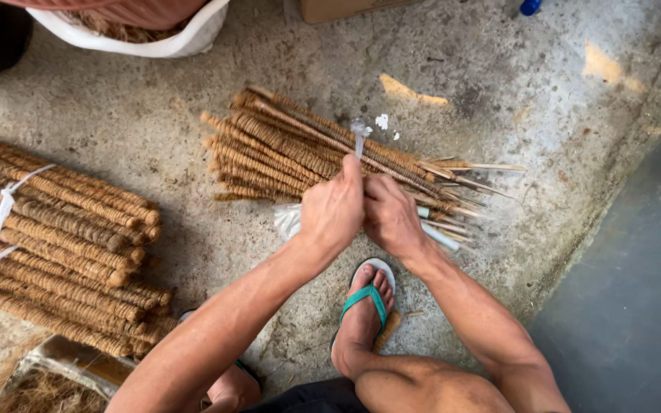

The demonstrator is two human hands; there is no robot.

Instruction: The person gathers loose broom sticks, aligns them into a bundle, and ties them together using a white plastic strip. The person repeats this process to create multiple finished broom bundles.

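— While both hands met over the pile, what did the grip look like?

— The left hand (332, 210) was curled into a closed fist around a thin strip of clear white plastic tie (359, 138), whose frayed end stood up just above the knuckles. The right hand (390, 216) was closed too, pressed against the left, its fingers folded down on the same tie where it met the sticks.

— And where was the thing they worked on?

— A loose bundle of thin wooden sticks wrapped in brown coir fibre (292, 157) lay on the grey concrete floor (545, 122), right under the hands, bare pointed ends fanning to the right. A crumpled bit of clear plastic (288, 220) showed beneath it by the left wrist.

— Any packages nearby?

— At the left lay a large stack of the same coir-wrapped sticks already tied with white strips (55, 245). At the top edge sat a white plastic sack with a reddish tub over loose fibre (135, 30), a corner of a brown cardboard box (338, 9), and a small blue cap (530, 7). A foot in a teal-strapped sandal (366, 302) rested below the hands.
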